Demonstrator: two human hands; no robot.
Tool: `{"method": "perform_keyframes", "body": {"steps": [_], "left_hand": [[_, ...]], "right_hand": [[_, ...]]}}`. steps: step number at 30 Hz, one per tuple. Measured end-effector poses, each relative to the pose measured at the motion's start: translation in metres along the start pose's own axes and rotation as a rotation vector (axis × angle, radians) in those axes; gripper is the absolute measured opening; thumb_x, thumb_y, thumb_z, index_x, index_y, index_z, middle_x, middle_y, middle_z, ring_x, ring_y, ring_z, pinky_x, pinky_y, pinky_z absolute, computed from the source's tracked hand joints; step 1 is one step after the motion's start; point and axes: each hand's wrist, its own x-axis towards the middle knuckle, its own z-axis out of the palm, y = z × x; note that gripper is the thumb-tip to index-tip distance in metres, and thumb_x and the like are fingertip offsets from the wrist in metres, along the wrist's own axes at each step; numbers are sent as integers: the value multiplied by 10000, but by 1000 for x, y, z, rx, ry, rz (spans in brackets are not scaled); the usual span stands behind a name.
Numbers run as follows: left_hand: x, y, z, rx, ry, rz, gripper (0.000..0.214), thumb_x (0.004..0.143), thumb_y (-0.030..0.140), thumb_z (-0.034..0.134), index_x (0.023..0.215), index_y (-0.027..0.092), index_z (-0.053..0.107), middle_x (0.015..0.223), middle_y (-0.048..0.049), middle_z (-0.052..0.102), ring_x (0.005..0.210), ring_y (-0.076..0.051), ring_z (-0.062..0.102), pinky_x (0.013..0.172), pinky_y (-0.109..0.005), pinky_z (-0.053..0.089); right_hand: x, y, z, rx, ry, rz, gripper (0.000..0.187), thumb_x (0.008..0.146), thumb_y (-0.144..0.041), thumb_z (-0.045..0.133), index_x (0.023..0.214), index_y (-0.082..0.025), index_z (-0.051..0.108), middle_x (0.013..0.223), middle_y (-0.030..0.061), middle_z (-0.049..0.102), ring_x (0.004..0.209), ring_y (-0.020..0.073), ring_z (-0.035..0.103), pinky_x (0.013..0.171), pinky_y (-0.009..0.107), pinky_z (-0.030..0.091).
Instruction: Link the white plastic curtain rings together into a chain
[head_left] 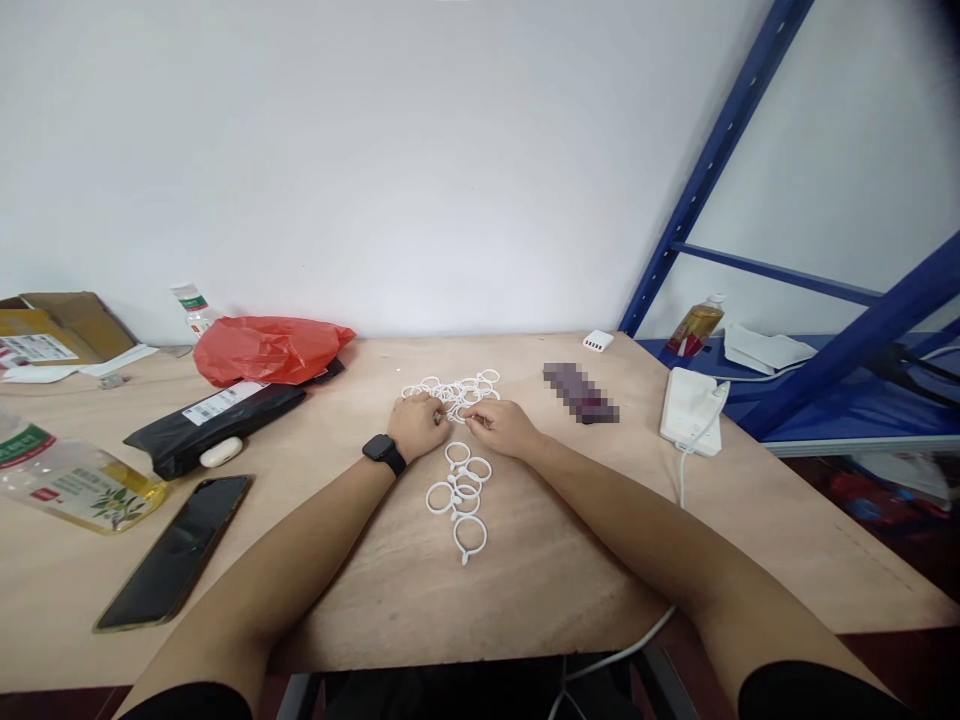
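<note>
A heap of white plastic rings point(454, 391) lies at the middle of the wooden table point(525, 560). My left hand point(417, 425), with a black watch point(384, 453) on its wrist, and my right hand point(504, 427) meet at the heap's near edge. Both have their fingers pinched together on a white ring between them. A linked chain of white rings point(462, 496) trails from the hands toward me and ends in a larger ring near the table's front.
To the left are a dark phone point(176, 550), a plastic bottle point(71, 480) lying down, a black parcel point(214, 420), a red bag point(266, 348) and a cardboard box point(56, 325). To the right are a white power strip point(690, 410) with its cable, a small charger point(598, 341) and a blue metal rack point(825, 340).
</note>
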Motion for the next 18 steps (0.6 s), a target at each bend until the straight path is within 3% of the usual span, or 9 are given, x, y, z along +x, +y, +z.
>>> {"method": "perform_keyframes", "body": {"steps": [5,10,18], "left_hand": [[1,1,-1,-67,13,16,224,736,250,562,919,214,686,945,-77,713,946,-281,625,825,-409,415],[1,1,0,-118,28,46,169,737,216,570,869,218,675,879,-46,726,911,-265,634,864,-435,400],[-3,4,-1,-408,225,351,121,878,250,509,845,219,621,941,-53,705,968,-196,628,924,-387,449]], "right_hand": [[0,2,1,35,7,29,162,823,-134,616,919,-225,710,861,8,728,753,146,644,714,257,468],[0,3,2,40,3,29,163,825,-136,615,929,-220,709,855,10,724,747,145,639,717,256,467],[0,5,3,55,51,11,180,867,-197,618,1026,-205,699,876,36,727,724,144,641,699,252,472]]}}
